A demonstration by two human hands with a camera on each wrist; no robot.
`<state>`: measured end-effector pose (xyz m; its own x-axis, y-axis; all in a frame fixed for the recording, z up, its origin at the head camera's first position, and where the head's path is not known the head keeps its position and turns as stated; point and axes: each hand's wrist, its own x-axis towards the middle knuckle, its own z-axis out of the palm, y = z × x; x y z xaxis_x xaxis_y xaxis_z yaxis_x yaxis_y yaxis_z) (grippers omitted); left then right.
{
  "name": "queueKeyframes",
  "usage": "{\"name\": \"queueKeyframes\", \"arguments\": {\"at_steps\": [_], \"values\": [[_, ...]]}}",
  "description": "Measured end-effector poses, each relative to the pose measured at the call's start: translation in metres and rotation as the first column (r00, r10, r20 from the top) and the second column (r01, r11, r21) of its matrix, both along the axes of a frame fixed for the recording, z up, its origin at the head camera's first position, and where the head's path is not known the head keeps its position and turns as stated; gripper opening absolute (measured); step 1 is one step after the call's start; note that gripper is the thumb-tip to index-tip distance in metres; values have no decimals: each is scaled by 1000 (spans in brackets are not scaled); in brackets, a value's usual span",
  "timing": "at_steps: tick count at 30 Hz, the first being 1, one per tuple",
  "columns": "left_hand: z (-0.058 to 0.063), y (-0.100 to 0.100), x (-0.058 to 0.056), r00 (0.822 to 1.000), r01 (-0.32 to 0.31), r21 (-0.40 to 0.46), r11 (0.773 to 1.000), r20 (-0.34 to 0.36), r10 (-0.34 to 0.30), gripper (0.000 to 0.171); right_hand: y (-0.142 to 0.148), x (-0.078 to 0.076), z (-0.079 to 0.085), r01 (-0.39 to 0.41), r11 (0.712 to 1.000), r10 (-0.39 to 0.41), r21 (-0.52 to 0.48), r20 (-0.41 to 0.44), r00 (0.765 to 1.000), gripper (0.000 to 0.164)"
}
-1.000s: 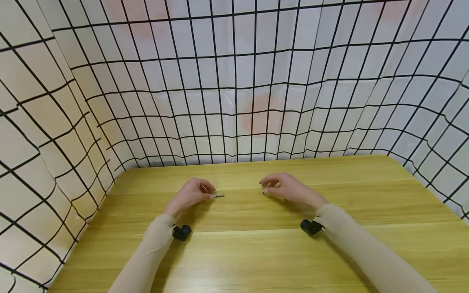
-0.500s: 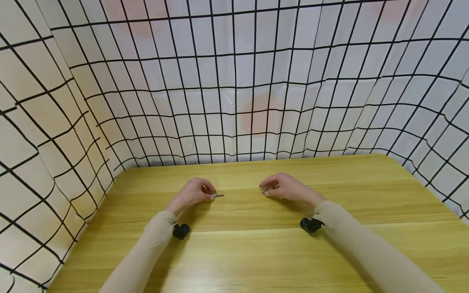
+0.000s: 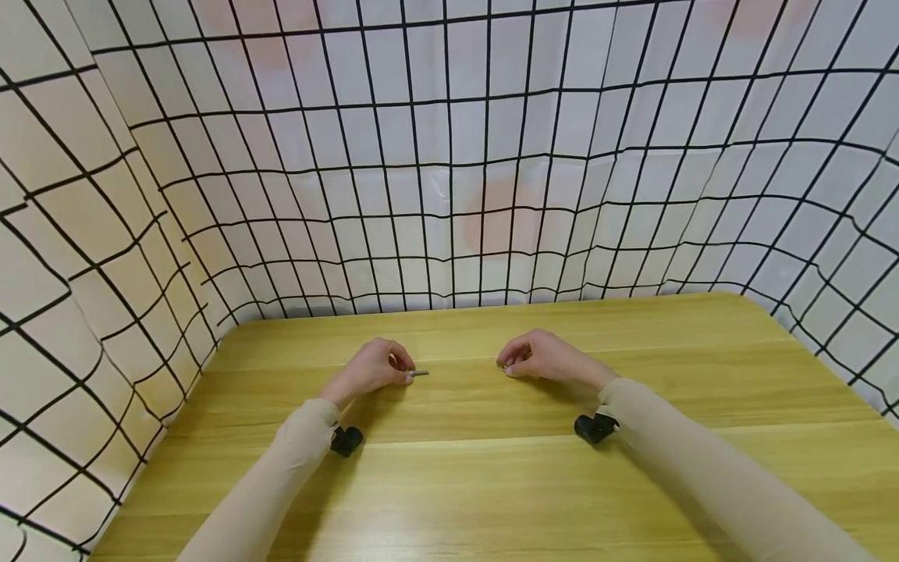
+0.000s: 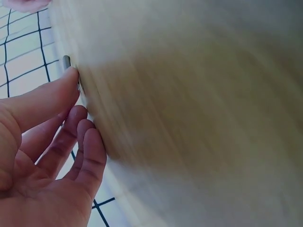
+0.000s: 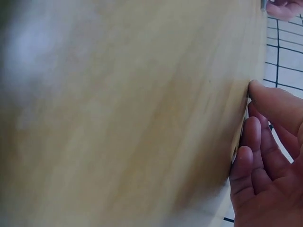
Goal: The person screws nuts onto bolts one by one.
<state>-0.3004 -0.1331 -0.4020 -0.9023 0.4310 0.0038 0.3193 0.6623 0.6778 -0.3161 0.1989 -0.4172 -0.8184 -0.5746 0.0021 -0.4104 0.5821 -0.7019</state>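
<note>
My left hand (image 3: 374,367) pinches a small silver bolt (image 3: 420,372) at one end between thumb and fingers, close over the wooden table. The bolt's shank points right, toward the other hand. In the left wrist view, the bolt's tip (image 4: 66,60) sticks out past the thumb, and the other fingers curl loosely below. Across a gap, my right hand (image 3: 548,357) has thumb and fingertips together on a tiny metal piece like a nut, mostly hidden by them. In the right wrist view, the thumb (image 5: 274,104) covers it, with fingertips right at the tabletop.
The wooden table (image 3: 456,484) spreads under both forearms. A white sheet with a black grid (image 3: 421,187) hangs behind it and along both sides. Black wrist cameras are strapped at the left cuff (image 3: 347,442) and right cuff (image 3: 594,428).
Thumb and fingers of both hands have closed in a little, the left on the bolt, the right on the nut-like piece, which showed more clearly before. Both hands otherwise stay nearly in place.
</note>
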Motion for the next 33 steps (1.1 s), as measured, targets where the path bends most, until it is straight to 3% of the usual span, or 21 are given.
{"name": "queueKeyframes", "arguments": {"at_steps": [8, 24, 33], "values": [[7, 4, 1, 1000, -24, -31, 999, -20, 23, 7, -1, -2, 2, -3, 1000, 3, -5, -8, 1000, 12], [7, 6, 0, 999, -17, -100, 995, -48, 12, 4, -3, -1, 3, 15, 999, -15, 39, -16, 1000, 9], [4, 5, 0, 998, -45, -84, 995, -39, 42, 4, -4, 2, 5, 6, 999, -6, 31, -10, 1000, 9]]}}
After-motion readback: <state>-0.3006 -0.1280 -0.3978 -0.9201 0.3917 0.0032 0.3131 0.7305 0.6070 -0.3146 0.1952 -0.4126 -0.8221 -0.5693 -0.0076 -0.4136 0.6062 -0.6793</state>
